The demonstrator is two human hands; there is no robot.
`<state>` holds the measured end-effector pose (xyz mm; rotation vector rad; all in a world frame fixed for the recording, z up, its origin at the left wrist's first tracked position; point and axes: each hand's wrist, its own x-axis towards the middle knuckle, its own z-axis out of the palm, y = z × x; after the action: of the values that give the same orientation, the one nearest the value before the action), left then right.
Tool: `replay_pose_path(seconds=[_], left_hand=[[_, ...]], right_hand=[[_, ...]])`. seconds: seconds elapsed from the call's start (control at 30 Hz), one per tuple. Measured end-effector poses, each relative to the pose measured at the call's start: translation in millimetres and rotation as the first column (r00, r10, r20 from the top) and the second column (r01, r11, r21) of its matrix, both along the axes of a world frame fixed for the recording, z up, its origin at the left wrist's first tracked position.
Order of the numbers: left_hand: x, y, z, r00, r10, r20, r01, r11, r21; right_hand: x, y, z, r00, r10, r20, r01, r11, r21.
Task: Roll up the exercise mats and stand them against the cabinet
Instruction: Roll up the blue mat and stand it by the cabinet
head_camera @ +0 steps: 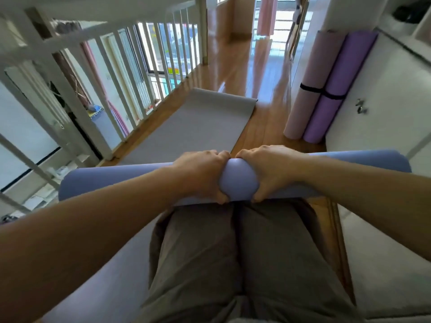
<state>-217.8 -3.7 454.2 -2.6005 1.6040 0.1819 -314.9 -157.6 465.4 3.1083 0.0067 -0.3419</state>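
Both hands, left hand [203, 173] and right hand [268, 169], clench the rolled blue mat [238, 180] held across the knees; squeezing evenly should keep it tight before standing it beside the purple rolls [326, 89] at the cabinet [384, 94]

**Obscured and cut-off areas**

Middle of blue rolled mat [121, 180] covered by both hands. Near end of grey mat [186, 127] hidden behind roll. Cabinet [382, 94] cropped at right edge. Dark item on shelf [410, 10] too blurred to identify.
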Motion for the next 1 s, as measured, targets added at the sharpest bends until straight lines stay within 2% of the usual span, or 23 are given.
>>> replay_pose_path(seconds=[0.1,0.23,0.33,0.47,0.57,0.7,0.77,0.83,0.9,0.93,1.0], left_hand=[[-12.7,11.2,17.0,1.0,-0.018,-0.011,0.018,0.999,-0.031],[-43.3,28.0,24.5,0.999,-0.042,0.026,0.041,0.997,0.062],[-62.3,38.6,18.9,0.996,-0.086,0.009,0.085,0.994,0.067],[-62.2,37.9,1.4,0.985,-0.074,-0.155,0.099,0.982,0.163],[-47.8,27.5,-4.2,0.976,-0.046,-0.212,0.087,0.978,0.188],[-30.4,13.4,-1.2,0.922,0.032,-0.385,0.086,0.955,0.284],[-24.7,10.5,0.8,0.895,0.047,-0.443,0.101,0.947,0.304],[-27.1,14.3,1.9,0.943,0.007,-0.334,0.09,0.958,0.273],[-39.0,20.0,-2.0,0.994,-0.077,-0.083,0.093,0.972,0.216],[-44.7,22.8,-5.2,0.994,-0.106,-0.002,0.104,0.976,0.191],[-47.3,25.1,-6.8,0.997,-0.078,-0.021,0.08,0.987,0.138]], right_hand=[[-10.9,7.5,18.6,0.999,0.04,0.01,-0.04,0.999,0.013],[-43.8,22.4,27.3,0.996,0.084,-0.024,-0.083,0.996,0.029],[-61.7,34.1,18.3,0.993,0.081,-0.081,-0.075,0.995,0.067],[-57.4,38.4,-6.4,0.98,0.05,-0.191,-0.015,0.983,0.182],[-53.7,29.8,-10.0,0.982,0.021,-0.189,0.025,0.972,0.234],[-67.3,41.3,-15.9,0.998,0.024,-0.054,-0.02,0.997,0.07],[-68.5,46.9,-20.9,1.0,0.01,-0.014,-0.009,0.999,0.053],[-58.5,43.8,-16.8,1.0,-0.008,-0.025,0.01,0.997,0.08],[-44.1,34.0,-11.3,0.995,-0.005,-0.095,0.018,0.991,0.133],[-37.2,29.7,-8.5,0.989,0.007,-0.147,0.018,0.986,0.164],[-27.1,24.9,-5.3,0.975,0.024,-0.222,0.023,0.978,0.208]])
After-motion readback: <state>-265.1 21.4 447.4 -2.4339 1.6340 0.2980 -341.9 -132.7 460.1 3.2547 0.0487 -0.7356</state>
